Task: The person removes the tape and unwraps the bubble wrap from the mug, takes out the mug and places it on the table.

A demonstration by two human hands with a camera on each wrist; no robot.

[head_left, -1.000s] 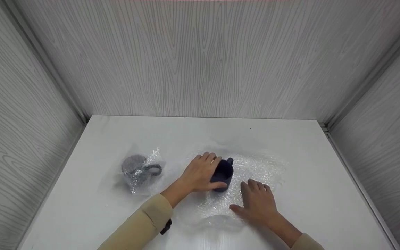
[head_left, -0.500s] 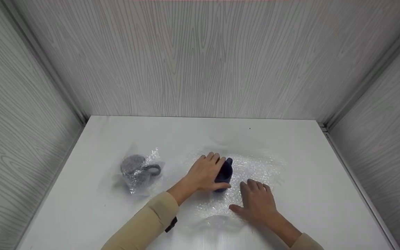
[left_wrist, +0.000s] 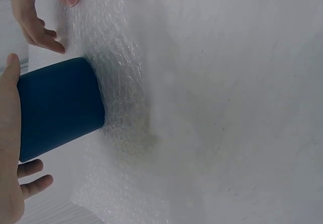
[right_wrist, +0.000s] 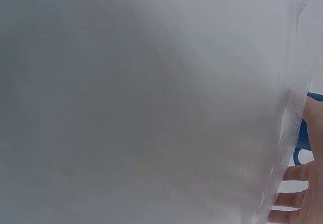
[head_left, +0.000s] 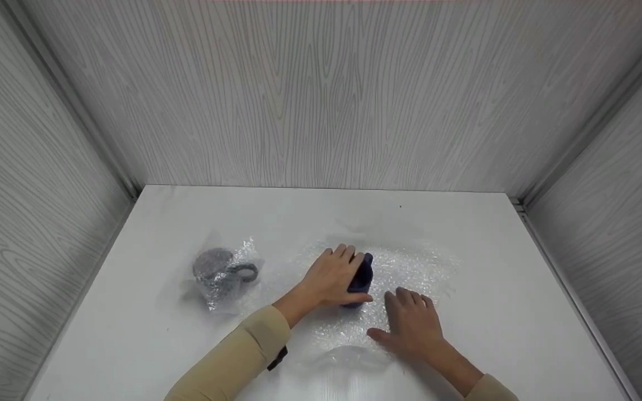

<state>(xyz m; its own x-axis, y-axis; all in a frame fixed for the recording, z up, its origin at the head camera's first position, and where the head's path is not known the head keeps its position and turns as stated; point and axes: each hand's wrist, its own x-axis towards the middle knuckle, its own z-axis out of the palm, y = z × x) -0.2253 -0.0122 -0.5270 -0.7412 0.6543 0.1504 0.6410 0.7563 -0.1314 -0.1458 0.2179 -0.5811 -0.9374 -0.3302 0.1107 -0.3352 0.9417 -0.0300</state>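
A dark blue mug (head_left: pixel 361 285) stands on a spread sheet of bubble wrap (head_left: pixel 410 270), its handle toward the back right. My left hand (head_left: pixel 329 278) lies over the mug's top and left side and grips it, thumb along the near side and fingers at the far side. The left wrist view shows the mug's blue wall (left_wrist: pixel 60 108) down to its base on the wrap. My right hand (head_left: pixel 414 323) rests at the right of the mug, fingers spread and relaxed over the bubble wrap, holding nothing.
A grey mug wrapped in bubble wrap (head_left: pixel 218 272) lies to the left on the white table (head_left: pixel 142 334). The near edge of the sheet curls up (head_left: pixel 351 353). Wood-grain panels (head_left: pixel 321 94) enclose the table at the back and sides.
My left hand has shifted slightly to the right over the mug, covering more of its opening. The mug, right hand and wrapped bundle stay in place.
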